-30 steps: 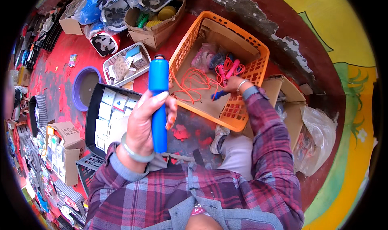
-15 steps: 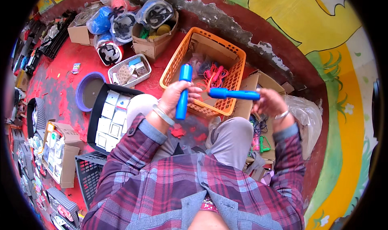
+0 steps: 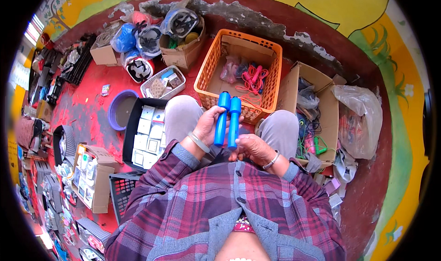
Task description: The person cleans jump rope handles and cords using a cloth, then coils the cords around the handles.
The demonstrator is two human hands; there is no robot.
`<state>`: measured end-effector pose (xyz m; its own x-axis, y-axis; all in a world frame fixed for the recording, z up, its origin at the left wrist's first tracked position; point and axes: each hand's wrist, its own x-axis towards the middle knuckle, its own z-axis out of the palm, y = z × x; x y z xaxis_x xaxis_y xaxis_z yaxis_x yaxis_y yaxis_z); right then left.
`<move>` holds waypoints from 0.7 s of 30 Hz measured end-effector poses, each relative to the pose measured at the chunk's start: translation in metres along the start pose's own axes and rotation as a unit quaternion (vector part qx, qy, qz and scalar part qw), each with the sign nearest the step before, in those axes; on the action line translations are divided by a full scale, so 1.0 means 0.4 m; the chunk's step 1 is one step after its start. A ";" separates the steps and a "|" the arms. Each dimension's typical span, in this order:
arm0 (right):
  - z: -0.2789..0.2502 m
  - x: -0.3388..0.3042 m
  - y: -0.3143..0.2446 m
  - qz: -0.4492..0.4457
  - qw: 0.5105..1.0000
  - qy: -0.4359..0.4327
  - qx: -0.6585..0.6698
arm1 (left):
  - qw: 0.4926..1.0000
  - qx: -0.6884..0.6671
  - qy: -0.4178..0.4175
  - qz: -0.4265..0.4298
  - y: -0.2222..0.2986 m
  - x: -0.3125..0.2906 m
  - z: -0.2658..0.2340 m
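Two blue jump-rope handles are side by side in front of me, nearly upright in the view. My left hand (image 3: pixel 206 126) is closed round the left handle (image 3: pixel 221 128), its fingers reaching behind toward the right handle (image 3: pixel 234 123). At the lower end of that right handle, my right hand (image 3: pixel 255 148) pinches it between thumb and fingers. No rope shows clearly at the handles. Just beyond my hands stands an orange plastic basket (image 3: pixel 207 98), lined with cardboard. Inside it lie pink-handled jump ropes (image 3: pixel 255 77) with red cords and a small clear bag.
On the right, an open cardboard box (image 3: pixel 331 118) holds ropes with green and pink handles, beside a clear plastic bag (image 3: pixel 360 118). To the left are a black tray (image 3: pixel 130 144) of white square boxes, a purple basin (image 3: pixel 115 106) and a white basket (image 3: pixel 181 89). Bagged helmets (image 3: pixel 149 40) stand farther back.
Both hands have come closer to my body and together. The right handle swung from lying sideways to standing alongside the left one. My view has shifted slightly.
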<state>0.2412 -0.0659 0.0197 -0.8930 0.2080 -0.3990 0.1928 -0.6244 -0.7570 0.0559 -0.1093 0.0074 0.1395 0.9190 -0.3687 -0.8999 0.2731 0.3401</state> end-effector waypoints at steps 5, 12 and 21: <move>0.025 0.008 -0.003 0.003 0.993 -0.019 -0.117 | 0.996 -0.020 -0.071 -0.044 0.011 -0.020 -0.002; 0.037 -0.013 -0.079 0.038 0.970 -0.032 -0.237 | 0.988 0.151 -0.028 -0.024 0.036 -0.076 0.038; -0.097 0.045 -0.175 -0.342 0.727 0.055 -0.593 | 0.914 0.369 -0.099 -0.134 0.166 -0.272 0.121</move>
<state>0.2274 0.0105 0.0454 -0.9194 0.2647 0.2908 -0.0075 0.7276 -0.6859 0.0011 -0.1774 0.1119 0.4514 0.8045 -0.3860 -0.3080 0.5464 0.7788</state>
